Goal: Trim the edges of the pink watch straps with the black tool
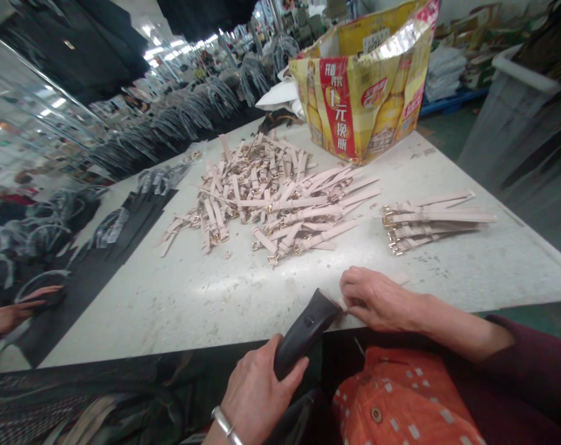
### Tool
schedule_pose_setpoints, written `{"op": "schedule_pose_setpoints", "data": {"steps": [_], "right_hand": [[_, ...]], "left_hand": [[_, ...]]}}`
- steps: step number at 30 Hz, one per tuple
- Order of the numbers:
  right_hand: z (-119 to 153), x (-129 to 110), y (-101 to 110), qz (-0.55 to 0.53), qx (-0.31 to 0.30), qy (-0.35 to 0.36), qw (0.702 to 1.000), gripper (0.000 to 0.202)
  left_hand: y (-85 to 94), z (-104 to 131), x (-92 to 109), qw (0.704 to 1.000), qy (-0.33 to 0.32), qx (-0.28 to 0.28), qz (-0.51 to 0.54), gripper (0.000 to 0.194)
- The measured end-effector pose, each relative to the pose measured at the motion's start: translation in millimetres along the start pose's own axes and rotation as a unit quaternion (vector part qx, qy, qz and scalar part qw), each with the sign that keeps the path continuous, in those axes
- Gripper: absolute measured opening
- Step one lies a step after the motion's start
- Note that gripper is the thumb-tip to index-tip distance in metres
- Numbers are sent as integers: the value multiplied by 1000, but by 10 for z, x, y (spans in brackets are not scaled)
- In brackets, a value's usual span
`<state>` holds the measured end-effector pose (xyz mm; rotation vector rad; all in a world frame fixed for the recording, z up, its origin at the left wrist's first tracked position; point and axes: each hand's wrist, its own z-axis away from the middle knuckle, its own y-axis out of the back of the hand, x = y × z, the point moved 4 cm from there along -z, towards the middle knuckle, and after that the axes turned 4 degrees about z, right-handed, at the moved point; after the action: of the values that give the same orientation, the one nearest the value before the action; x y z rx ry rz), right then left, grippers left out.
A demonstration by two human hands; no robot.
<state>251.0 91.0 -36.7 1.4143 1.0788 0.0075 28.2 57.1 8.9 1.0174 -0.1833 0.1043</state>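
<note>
My left hand (pixel 257 390) is wrapped round a black electric clipper (pixel 306 330), its wide head pointing up and to the right. Close to that head, my right hand (pixel 377 300) pinches a pale pink buckle strap (pixel 400 279) near the table's front edge. Most of this strap is hidden under the fingers, and I cannot tell whether the clipper touches it. Beyond my hands lies a large loose heap of similar pink straps (pixel 262 179) with gold buckles. To the right, a smaller bundle of straps (pixel 438 219) lies with the buckles facing left.
A yellow beer carton (pixel 364 99) stands open at the table's (pixel 178 296) back. Dark pieces with grey loops (pixel 118 238) line the left side, where another person's hand (pixel 16 312) rests. A big pale bin (pixel 507 117) stands beyond the right edge.
</note>
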Motion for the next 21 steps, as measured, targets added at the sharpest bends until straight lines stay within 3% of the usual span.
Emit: {"op": "schedule_pose_setpoints", "data": {"steps": [4, 7, 15, 21], "right_hand": [[-39, 38, 10, -23, -26, 24, 999, 7], [-44, 74, 1, -28, -11, 10, 1000, 6], [-70, 128, -138, 108, 72, -43, 991, 10], [-106, 127, -156, 154, 86, -53, 983, 15]], "left_hand": [[-27, -7, -34, 1000, -6, 4, 22, 31], [-50, -18, -55, 1000, -8, 4, 30, 31], [-72, 6, -60, 1000, -4, 0, 25, 29], [-47, 16, -30, 1000, -11, -5, 20, 30]]}}
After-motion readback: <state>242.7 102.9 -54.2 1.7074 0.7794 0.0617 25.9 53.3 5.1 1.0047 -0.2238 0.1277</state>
